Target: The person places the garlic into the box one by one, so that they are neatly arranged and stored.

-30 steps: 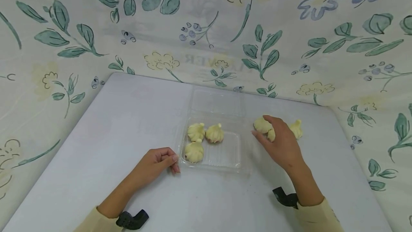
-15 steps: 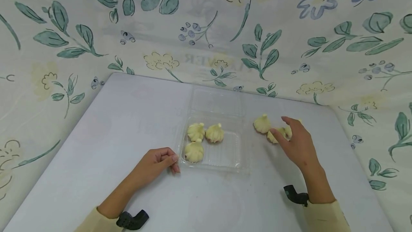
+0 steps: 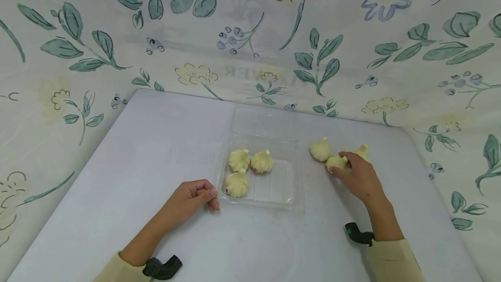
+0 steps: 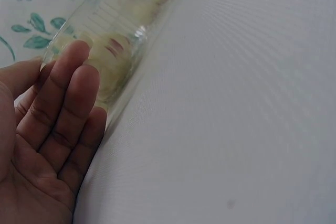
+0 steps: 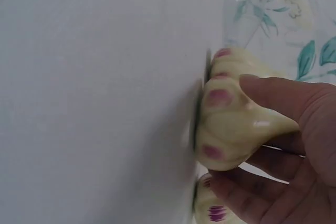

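At the right of the head view my right hand (image 3: pixel 361 176) holds a pale yellow garlic bulb (image 3: pixel 335 163) between thumb and fingers. The right wrist view shows this garlic bulb (image 5: pixel 226 124) with purple-pink marks, my thumb on one side and fingers on the other. A second garlic bulb (image 3: pixel 320 149) lies to its left, and a third garlic bulb (image 3: pixel 362 150) sits behind the hand. My left hand (image 3: pixel 192 199) rests at the front-left edge of a clear plastic box (image 3: pixel 274 186), fingers relaxed and fingertips right at its side in the left wrist view.
Inside the box sit a back-left garlic bulb (image 3: pixel 238 160), a back-right garlic bulb (image 3: pixel 261 162) and a front garlic bulb (image 3: pixel 236 184). Its clear lid (image 3: pixel 263 123) lies folded back. The white table (image 3: pixel 156 142) meets a flowered cloth (image 3: pixel 250 34) behind.
My right hand has moved right, from the left loose garlic bulb to the middle one, and its thumb and fingers have closed around that one. My left hand has stayed beside the box.
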The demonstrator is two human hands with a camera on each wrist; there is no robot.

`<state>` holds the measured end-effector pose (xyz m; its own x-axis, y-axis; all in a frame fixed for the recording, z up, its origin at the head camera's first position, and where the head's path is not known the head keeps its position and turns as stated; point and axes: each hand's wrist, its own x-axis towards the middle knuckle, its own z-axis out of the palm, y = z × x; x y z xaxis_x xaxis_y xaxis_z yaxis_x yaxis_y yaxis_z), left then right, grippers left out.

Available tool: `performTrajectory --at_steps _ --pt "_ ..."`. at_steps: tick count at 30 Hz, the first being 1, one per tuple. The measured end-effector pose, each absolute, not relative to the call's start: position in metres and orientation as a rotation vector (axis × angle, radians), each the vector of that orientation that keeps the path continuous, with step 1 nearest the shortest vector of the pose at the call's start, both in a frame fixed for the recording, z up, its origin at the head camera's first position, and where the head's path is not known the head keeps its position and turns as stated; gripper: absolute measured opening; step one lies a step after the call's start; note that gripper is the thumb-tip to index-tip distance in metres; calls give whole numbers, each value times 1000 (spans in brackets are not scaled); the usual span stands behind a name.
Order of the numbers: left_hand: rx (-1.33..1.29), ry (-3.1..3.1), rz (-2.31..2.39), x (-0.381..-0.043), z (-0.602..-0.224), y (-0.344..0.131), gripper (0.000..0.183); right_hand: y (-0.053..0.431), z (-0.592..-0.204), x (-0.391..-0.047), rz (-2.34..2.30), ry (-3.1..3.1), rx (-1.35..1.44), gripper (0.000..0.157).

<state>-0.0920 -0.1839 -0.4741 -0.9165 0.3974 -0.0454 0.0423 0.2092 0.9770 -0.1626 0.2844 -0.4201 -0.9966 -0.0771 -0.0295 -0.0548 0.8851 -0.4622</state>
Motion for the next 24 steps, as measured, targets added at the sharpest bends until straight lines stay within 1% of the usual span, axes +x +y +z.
performTrajectory --at_steps 9,24 --pt "432 2231 1745 -94 -474 -184 23 289 -428 -163 -718 3011 -93 60" --pt "413 2227 1738 -93 -477 -185 23 286 -427 -159 -669 3017 -79 58"
